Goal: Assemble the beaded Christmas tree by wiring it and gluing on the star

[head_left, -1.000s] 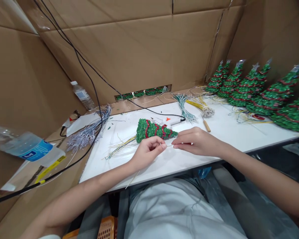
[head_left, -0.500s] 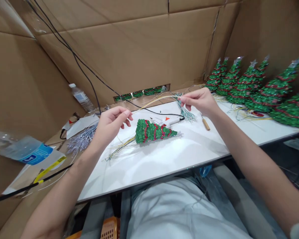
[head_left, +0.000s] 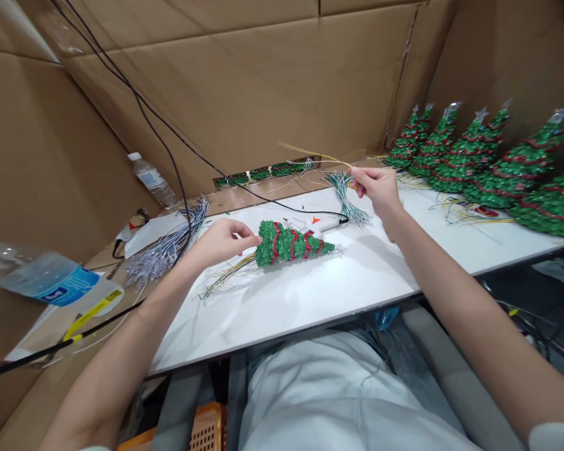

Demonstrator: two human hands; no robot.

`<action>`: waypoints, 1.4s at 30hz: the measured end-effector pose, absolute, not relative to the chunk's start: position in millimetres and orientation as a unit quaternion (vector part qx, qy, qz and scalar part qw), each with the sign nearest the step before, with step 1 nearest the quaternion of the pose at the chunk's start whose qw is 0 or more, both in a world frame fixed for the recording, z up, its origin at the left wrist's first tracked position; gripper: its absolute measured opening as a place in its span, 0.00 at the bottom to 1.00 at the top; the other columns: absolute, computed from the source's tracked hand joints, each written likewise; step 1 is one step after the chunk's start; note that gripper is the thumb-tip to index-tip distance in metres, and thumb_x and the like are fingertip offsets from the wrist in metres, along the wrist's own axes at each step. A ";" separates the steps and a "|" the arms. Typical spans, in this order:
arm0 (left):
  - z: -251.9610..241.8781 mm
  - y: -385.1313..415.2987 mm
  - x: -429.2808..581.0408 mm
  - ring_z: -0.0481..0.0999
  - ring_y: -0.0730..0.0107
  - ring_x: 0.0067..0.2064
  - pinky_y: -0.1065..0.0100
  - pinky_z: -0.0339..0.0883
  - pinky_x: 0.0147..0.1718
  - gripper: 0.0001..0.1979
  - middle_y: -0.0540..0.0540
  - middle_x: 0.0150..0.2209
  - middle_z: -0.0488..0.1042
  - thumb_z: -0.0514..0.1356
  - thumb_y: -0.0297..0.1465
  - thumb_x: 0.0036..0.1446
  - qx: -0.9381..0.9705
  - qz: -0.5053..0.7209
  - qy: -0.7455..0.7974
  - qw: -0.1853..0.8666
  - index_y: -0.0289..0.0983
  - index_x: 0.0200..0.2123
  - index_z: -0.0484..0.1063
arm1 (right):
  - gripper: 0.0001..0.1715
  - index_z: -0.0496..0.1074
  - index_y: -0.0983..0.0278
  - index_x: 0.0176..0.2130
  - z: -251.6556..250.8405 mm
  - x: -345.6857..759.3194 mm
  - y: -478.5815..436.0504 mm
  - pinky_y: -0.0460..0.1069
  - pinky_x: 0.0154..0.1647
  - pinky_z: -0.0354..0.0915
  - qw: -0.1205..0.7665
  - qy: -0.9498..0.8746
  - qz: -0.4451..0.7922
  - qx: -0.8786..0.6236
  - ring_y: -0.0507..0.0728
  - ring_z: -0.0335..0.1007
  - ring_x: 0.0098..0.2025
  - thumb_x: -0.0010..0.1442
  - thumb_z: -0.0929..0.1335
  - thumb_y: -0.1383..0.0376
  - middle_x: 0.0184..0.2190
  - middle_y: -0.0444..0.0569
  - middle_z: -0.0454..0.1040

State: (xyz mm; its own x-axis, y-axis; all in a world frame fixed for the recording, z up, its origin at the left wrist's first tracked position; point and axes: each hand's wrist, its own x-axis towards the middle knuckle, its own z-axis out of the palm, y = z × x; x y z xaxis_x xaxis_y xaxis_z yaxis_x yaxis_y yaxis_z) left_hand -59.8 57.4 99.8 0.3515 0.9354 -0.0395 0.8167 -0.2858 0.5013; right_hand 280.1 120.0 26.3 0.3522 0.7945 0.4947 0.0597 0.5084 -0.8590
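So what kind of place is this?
Probably a small craft workshop making toy Christmas trees: a row of finished trees lines the table, wire bundles lie beside a glue gun, and cardboard walls box it in.

Standing trees (head_left: 470, 160), water bottle (head_left: 151, 181)

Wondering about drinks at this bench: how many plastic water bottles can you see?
2. The far bottle stands by the cardboard wall at back left; the near bottle lies on its side at the left edge. More may be hidden.
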 end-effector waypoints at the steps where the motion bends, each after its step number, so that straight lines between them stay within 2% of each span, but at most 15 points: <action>1: 99.3 57.9 -60.6 0.69 0.70 0.24 0.71 0.58 0.23 0.16 0.49 0.21 0.73 0.63 0.44 0.46 0.796 0.111 0.550 0.228 0.35 0.26 0.77 | 0.27 0.76 0.66 0.25 26.6 279.9 119.6 0.44 0.16 0.51 0.704 -0.506 0.258 -0.427 0.46 0.56 0.16 0.42 0.76 0.44 0.18 0.44 0.71; 8: 93.3 60.3 -63.6 0.70 0.69 0.24 0.71 0.59 0.23 0.15 0.49 0.24 0.75 0.64 0.44 0.43 0.820 0.039 0.513 0.251 0.37 0.25 0.74 | 0.25 0.75 0.66 0.26 27.6 278.1 118.8 0.44 0.16 0.52 0.690 -0.498 0.267 -0.452 0.46 0.55 0.17 0.44 0.76 0.46 0.17 0.42 0.67; 14: 90.8 63.8 -64.7 0.60 0.73 0.24 0.72 0.51 0.22 0.18 0.52 0.20 0.68 0.63 0.46 0.46 0.842 0.029 0.485 0.234 0.36 0.19 0.72 | 0.24 0.75 0.67 0.26 26.9 279.0 119.6 0.43 0.15 0.52 0.689 -0.499 0.274 -0.449 0.45 0.55 0.16 0.45 0.77 0.48 0.15 0.41 0.66; 21: 91.3 64.1 -64.4 0.66 0.71 0.26 0.72 0.56 0.25 0.16 0.50 0.25 0.74 0.66 0.44 0.42 0.833 0.045 0.493 0.247 0.36 0.24 0.73 | 0.23 0.75 0.68 0.25 24.2 281.0 123.2 0.42 0.15 0.52 0.693 -0.497 0.274 -0.445 0.44 0.55 0.16 0.46 0.77 0.50 0.15 0.42 0.66; 24: 91.1 64.9 -65.2 0.65 0.72 0.26 0.72 0.56 0.25 0.15 0.50 0.27 0.76 0.67 0.41 0.41 0.836 0.035 0.486 0.251 0.36 0.28 0.76 | 0.23 0.74 0.68 0.25 23.5 281.3 123.8 0.42 0.15 0.52 0.690 -0.498 0.273 -0.449 0.44 0.55 0.15 0.46 0.77 0.50 0.15 0.42 0.66; 29: 88.5 69.5 -67.3 0.61 0.73 0.24 0.72 0.53 0.23 0.13 0.51 0.24 0.74 0.65 0.40 0.43 0.844 0.020 0.470 0.255 0.36 0.26 0.78 | 0.23 0.76 0.68 0.26 23.3 281.0 123.4 0.42 0.14 0.50 0.690 -0.490 0.276 -0.455 0.45 0.55 0.15 0.45 0.77 0.51 0.15 0.41 0.66; 42: 85.4 73.0 -69.2 0.63 0.74 0.25 0.72 0.53 0.24 0.14 0.52 0.22 0.72 0.66 0.41 0.45 0.838 0.032 0.457 0.295 0.35 0.25 0.76 | 0.18 0.76 0.69 0.25 23.3 280.2 123.3 0.42 0.14 0.50 0.684 -0.483 0.291 -0.462 0.44 0.54 0.14 0.47 0.77 0.57 0.14 0.41 0.65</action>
